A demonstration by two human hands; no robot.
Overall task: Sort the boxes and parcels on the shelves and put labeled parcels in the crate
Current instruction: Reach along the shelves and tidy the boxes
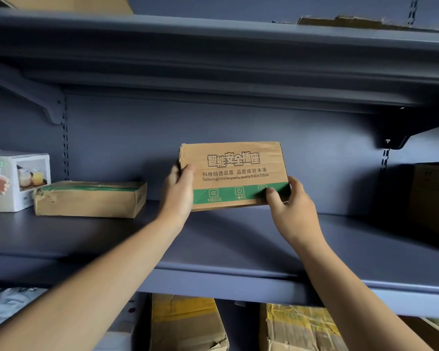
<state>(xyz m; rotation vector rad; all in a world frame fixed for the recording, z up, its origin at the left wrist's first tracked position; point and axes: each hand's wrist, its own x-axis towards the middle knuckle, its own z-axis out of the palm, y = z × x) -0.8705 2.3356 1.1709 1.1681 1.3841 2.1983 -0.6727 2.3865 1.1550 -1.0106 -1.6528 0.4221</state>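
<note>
A flat brown cardboard box [235,171] with printed Chinese text and a green band is held up on its long edge over the middle blue-grey shelf [228,239], its printed face towards me. My left hand [179,193] grips its left end, thumb on the front. My right hand [293,211] grips its lower right corner, thumb over the green band. No shipping label shows on this face. No crate is in view.
A similar flat brown box [89,198] lies at the shelf's left, beside a white cup box [15,179]. A dark carton [432,198] stands at the far right. Taped cartons [188,323] and a grey bag [8,305] sit on the shelf below.
</note>
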